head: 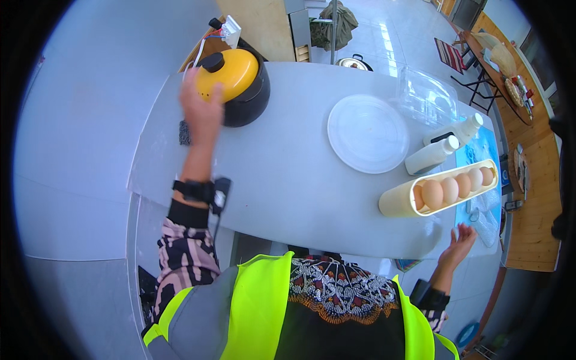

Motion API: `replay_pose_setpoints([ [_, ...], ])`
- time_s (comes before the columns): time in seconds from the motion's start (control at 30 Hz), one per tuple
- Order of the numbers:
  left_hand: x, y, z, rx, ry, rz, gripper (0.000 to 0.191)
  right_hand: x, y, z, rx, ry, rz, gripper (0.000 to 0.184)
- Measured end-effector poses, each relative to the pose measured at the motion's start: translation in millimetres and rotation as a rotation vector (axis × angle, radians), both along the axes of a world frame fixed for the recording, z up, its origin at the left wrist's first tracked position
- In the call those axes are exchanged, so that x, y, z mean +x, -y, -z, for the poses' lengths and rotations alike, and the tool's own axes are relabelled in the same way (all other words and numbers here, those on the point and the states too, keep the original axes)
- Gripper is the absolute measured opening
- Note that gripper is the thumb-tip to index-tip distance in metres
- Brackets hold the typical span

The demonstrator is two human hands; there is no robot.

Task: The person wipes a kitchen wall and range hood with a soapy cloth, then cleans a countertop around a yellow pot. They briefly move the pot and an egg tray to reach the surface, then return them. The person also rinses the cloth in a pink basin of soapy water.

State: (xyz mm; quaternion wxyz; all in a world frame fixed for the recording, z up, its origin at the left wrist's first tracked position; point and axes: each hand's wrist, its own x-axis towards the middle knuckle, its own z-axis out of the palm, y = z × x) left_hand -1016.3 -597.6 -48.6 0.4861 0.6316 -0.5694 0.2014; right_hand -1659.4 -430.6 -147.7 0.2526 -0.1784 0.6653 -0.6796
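My left hand [201, 105], blurred, is at the near left side of a black pot [249, 105]. Its thumb and fingers are spread over the near edge of the yellow lid [238, 72], and whether they touch it is unclear. The lid's black knob [213, 62] is free of the hand. Low on the right, my right hand [458, 245] is empty with its fingers apart, by the table's front edge. Beyond it lies a long cream egg holder [396, 202] with several eggs [433, 194] in a row.
Two white bottles [432, 155] stand behind the egg holder on the grey table [288, 180]. A round translucent lid or plate [368, 133] and a clear plastic container [427, 96] lie farther back. A dark scouring pad [184, 132] is left of my forearm. A wired socket [231, 31] is behind the pot.
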Motion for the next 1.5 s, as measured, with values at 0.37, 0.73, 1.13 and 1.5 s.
replay_pose_setpoints([
  [0.37,121.8,50.0,54.3,0.660,-1.247,0.317,0.095,125.9,-53.4,-39.4,0.196,-0.151,-1.163,0.048],
  [0.73,66.9,45.1,37.2,0.742,-1.142,0.432,0.100,305.9,99.4,-45.8,-0.091,-0.181,-1.340,0.038],
  [1.13,21.0,42.9,25.2,0.742,-1.095,0.479,0.105,388.5,214.6,-59.2,-0.104,-0.457,-0.797,0.066],
  [1.5,36.4,36.1,27.9,0.620,-0.538,0.178,0.063,389.2,228.9,-55.6,-0.071,-0.432,-0.775,0.055],
])
